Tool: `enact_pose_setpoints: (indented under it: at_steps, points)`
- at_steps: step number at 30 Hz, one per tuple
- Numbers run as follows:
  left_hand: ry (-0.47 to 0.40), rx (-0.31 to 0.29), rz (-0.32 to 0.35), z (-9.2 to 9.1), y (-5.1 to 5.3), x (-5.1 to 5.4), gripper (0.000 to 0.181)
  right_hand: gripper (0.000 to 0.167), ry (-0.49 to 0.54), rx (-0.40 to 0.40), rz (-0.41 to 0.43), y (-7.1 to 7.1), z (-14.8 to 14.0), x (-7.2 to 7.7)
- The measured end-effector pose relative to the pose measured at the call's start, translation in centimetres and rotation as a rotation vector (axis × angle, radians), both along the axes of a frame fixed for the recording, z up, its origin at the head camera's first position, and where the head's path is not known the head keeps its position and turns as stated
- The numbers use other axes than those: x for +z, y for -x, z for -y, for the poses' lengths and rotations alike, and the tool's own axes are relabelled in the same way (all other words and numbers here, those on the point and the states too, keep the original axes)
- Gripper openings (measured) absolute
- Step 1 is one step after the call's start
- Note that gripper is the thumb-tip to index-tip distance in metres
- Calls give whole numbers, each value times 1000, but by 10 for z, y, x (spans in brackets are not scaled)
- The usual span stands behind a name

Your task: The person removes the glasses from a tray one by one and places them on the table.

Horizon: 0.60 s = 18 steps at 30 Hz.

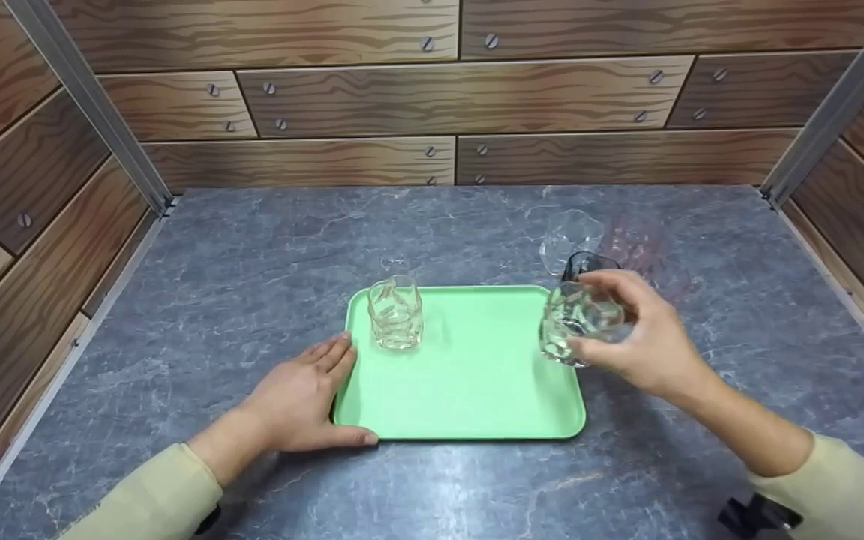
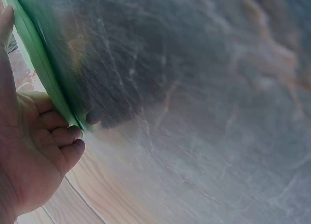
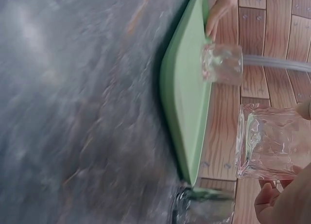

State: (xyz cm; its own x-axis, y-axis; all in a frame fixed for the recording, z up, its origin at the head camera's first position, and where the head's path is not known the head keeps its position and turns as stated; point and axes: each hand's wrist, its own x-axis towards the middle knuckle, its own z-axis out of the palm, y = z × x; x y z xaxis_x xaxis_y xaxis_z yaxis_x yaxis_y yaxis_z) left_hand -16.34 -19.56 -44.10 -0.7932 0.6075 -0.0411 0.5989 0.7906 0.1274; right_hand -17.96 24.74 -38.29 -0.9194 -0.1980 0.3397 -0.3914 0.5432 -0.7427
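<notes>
My right hand (image 1: 646,337) grips a clear drinking glass (image 1: 574,322) between thumb and fingers, holding it up over the right edge of the light green tray (image 1: 477,390). In the right wrist view that glass (image 3: 269,144) hangs above the tray (image 3: 187,93), apart from it. A second clear glass (image 1: 396,319) stands upright at the tray's back left. My left hand (image 1: 301,397) rests against the tray's left side, fingers along the rim and thumb at the front left corner. The left wrist view shows its fingertips (image 2: 73,132) touching the tray's edge (image 2: 46,68).
Behind the right hand stand a dark glass (image 1: 589,262), partly hidden, a clear glass (image 1: 571,236) and a pinkish see-through glass (image 1: 634,240). The grey marbled table (image 1: 252,247) is bounded by wood-patterned walls (image 1: 349,97) at the back and sides.
</notes>
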Motion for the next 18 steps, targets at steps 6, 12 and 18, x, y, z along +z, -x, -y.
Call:
enact_pose_setpoints:
  at_steps: [6, 12, 18]
  points:
    - [-2, 4, 9, 0, 0, 0, 127, 76, -14, -31, -15, -1, -15, -5]
    - [-2, 18, 44, 0, 0, 1, 127, 74, -2, -51, -27, 0, -27, -11]
    - [-2, 17, 46, 1, 0, 1, 128, 76, -43, -88, -18, 0, -35, -18]
